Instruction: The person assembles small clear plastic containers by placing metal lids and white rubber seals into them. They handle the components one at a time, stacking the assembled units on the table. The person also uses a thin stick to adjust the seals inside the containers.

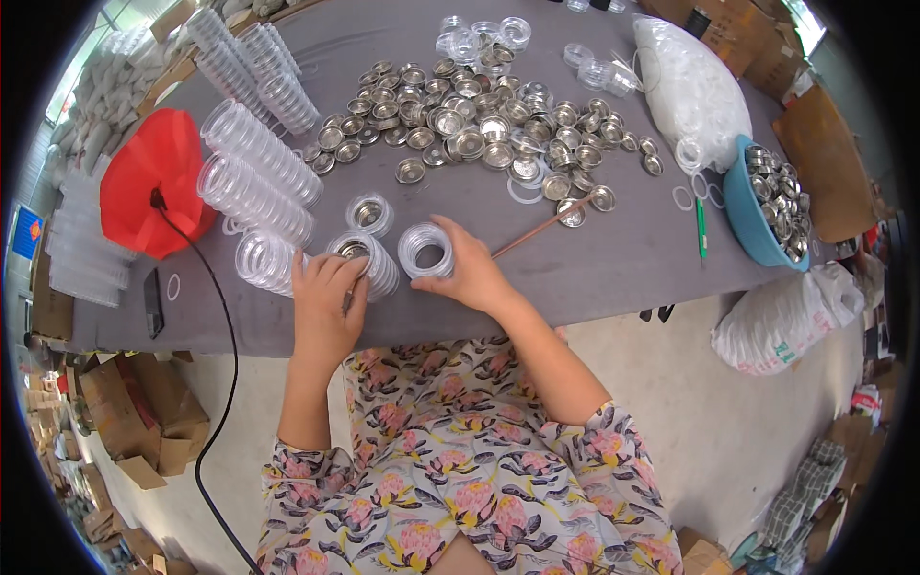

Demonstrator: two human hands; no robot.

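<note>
My right hand (471, 270) is closed around the side of a short stack of clear plastic rings (425, 241) near the table's front edge. Just left of it, my left hand (326, 302) bends its fingers beside another stack of clear rings (384, 272), which has a small metal cup in its top. A bit of silvery metal, apparently another small metal cup (349, 299), shows between the left thumb and fingers, mostly hidden. Behind the hands stands a third ring stack with a metal cup (367, 213) in its top. More clear rings (264, 259) are piled left of my left hand.
Loose metal cups (470, 144) spread across the middle. Tall stacks of clear plastic (259, 153) and a red sheet (153, 182) with a black cable stand left. At right are a blue basin (752, 225) of metal cups, a green pen (701, 230) and a plastic bag (695, 91).
</note>
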